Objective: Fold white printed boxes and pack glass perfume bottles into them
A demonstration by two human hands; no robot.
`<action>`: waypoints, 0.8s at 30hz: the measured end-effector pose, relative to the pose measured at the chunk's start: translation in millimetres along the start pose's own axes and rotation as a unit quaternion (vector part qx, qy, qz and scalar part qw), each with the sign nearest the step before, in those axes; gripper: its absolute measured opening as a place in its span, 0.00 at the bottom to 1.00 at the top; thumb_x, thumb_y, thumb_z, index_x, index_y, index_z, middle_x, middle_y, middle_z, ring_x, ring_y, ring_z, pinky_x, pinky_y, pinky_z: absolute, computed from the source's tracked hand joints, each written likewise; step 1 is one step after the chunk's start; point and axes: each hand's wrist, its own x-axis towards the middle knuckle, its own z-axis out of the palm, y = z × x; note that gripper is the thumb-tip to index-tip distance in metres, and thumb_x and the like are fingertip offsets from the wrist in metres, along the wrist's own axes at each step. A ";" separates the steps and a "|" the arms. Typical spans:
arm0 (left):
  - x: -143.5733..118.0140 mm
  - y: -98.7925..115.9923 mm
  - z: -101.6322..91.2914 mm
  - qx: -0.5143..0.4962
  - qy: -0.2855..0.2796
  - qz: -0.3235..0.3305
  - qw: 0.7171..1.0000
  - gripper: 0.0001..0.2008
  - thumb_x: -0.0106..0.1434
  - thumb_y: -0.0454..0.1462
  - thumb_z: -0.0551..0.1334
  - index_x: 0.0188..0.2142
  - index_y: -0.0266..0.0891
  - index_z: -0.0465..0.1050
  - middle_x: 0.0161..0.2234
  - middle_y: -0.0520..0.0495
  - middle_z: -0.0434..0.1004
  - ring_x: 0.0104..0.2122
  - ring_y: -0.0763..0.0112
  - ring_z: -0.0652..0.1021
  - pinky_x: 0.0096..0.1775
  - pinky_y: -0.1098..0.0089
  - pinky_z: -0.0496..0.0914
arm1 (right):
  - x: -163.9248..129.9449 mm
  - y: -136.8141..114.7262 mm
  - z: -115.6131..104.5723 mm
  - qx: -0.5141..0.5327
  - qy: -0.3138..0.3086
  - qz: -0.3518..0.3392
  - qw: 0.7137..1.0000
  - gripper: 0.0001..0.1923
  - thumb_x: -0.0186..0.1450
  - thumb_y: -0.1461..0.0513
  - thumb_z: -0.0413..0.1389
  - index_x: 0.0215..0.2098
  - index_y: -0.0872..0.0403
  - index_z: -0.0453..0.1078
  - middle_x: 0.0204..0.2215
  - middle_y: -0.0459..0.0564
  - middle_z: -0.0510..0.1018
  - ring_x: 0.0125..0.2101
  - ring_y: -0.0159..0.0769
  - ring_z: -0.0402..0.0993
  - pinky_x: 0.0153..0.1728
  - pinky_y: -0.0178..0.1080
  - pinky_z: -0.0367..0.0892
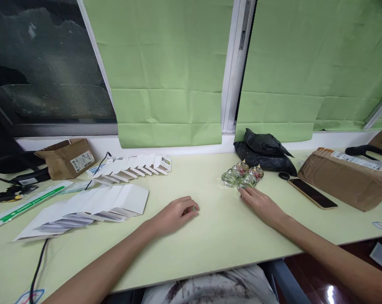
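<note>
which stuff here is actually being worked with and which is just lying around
In hand: glass ornaments, touched by the right hand; left hand resting on the table.
Lying about: white cards, small boxes, phone, black bag, parcel.

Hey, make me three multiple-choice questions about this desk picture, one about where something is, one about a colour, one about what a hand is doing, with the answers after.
1. Where does the phone lie?
A. on the fanned white envelopes
B. between the glass ornaments and the long brown parcel
C. on the window sill

2. What colour are the blinds?
A. green
B. blue
C. white

3. What is the right hand doing?
A. gripping the phone
B. lifting an envelope
C. lying open with fingertips at the ornaments

Answers: 1 B, the phone lies flat on the table between the two. 2 A, both panels are pale green. 3 C, it holds nothing; the left hand rests loosely curled on the table.
</note>
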 end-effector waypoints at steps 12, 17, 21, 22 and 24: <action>0.2 -0.4 0.0 0.004 -0.002 -0.004 1.000 0.14 0.74 0.47 0.56 0.45 0.44 0.78 0.37 0.48 0.75 0.34 0.67 0.74 0.37 0.68 0.68 | 5.9 4.8 4.9 -0.004 0.005 0.052 0.999 0.18 0.79 0.58 0.40 0.60 0.51 0.64 0.45 0.56 0.78 0.46 0.47 0.76 0.45 0.45 0.72; 0.6 -0.7 0.6 0.011 -0.001 -0.004 1.000 0.14 0.74 0.47 0.56 0.45 0.44 0.77 0.37 0.48 0.74 0.35 0.66 0.74 0.37 0.68 0.68 | 10.6 3.2 6.4 0.015 0.007 0.061 0.998 0.17 0.78 0.59 0.40 0.59 0.50 0.64 0.46 0.56 0.78 0.47 0.46 0.76 0.43 0.44 0.73; 0.6 -0.4 0.0 0.010 -0.005 -0.008 1.000 0.14 0.74 0.47 0.56 0.45 0.45 0.77 0.37 0.48 0.75 0.35 0.66 0.74 0.38 0.68 0.68 | 9.8 5.6 9.1 -0.003 0.008 0.022 1.000 0.20 0.76 0.63 0.43 0.65 0.53 0.61 0.45 0.59 0.78 0.46 0.48 0.75 0.42 0.44 0.74; 0.5 -0.2 -0.2 0.009 -0.005 -0.008 1.000 0.14 0.74 0.47 0.56 0.45 0.45 0.77 0.37 0.48 0.75 0.35 0.67 0.74 0.38 0.68 0.68 | 9.1 6.0 9.3 -0.005 0.009 0.013 1.000 0.22 0.75 0.64 0.44 0.66 0.53 0.60 0.45 0.59 0.78 0.45 0.48 0.76 0.41 0.44 0.74; 0.2 0.1 -0.4 0.009 -0.004 -0.009 1.000 0.13 0.74 0.47 0.57 0.45 0.45 0.77 0.37 0.48 0.75 0.35 0.67 0.74 0.38 0.68 0.68 | 7.5 6.1 9.1 -0.009 0.016 0.006 1.000 0.23 0.74 0.64 0.45 0.67 0.54 0.59 0.45 0.60 0.78 0.44 0.48 0.76 0.41 0.44 0.74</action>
